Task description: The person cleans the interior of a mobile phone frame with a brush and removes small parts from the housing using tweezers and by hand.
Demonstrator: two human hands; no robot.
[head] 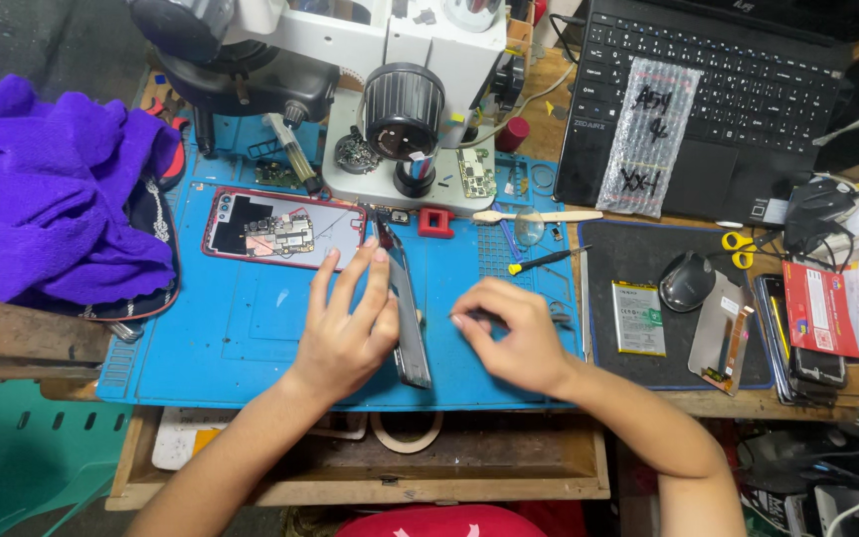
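My left hand (348, 323) holds a thin phone screen panel (408, 308) on its edge above the blue work mat (241, 328), fingers spread along its left face. To the right of the panel, my right hand (511, 333) pinches a small dark tool, its tip pointing at the panel's side. An opened red-framed phone (280, 227) with its circuit board showing lies on the mat just beyond my left hand.
A white microscope (400, 89) stands at the back of the mat. A purple cloth (52, 189) lies at left. At right are a black laptop (718, 89), a dark pad with a phone battery (638, 318) and mouse (686, 280), and yellow-handled scissors (740, 249). An open wooden drawer (509, 457) sits below.
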